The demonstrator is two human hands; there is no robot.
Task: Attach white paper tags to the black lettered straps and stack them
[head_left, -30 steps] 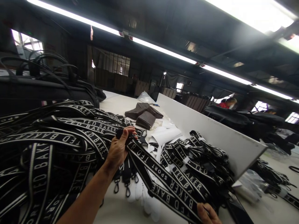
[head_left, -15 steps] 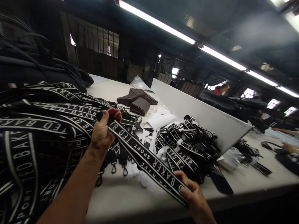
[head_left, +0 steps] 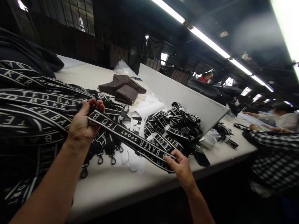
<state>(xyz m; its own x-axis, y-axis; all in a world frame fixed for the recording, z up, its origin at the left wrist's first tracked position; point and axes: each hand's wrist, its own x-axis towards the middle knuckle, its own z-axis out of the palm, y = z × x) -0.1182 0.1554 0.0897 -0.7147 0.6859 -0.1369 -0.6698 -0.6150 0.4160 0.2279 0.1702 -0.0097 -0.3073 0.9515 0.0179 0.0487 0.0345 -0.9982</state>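
Observation:
A black-and-white lettered webbing strap [head_left: 130, 136] stretches between my two hands, slanting down to the right above the table. Its upper end is in my left hand [head_left: 85, 123], closed around a dark part of it. My right hand [head_left: 179, 165] pinches the lower end between thumb and fingers. Under and behind my left arm lies a large heap of similar straps [head_left: 35, 109]. Black metal snap hooks [head_left: 113, 160] hang out from that heap near the table's front. Beyond the held strap sits a second pile of bundled straps [head_left: 173, 127].
Dark brown pouches [head_left: 126, 93] and white paper [head_left: 149, 107] lie farther back on the pale table [head_left: 98, 196]. A white board [head_left: 179, 93] leans behind the strap pile. A phone [head_left: 202, 157] rests near the front edge. Other people [head_left: 280, 124] are at the right.
My view has swung to the right, bringing another person into sight. Both hands still hold the strap, and the right hand now appears higher in view.

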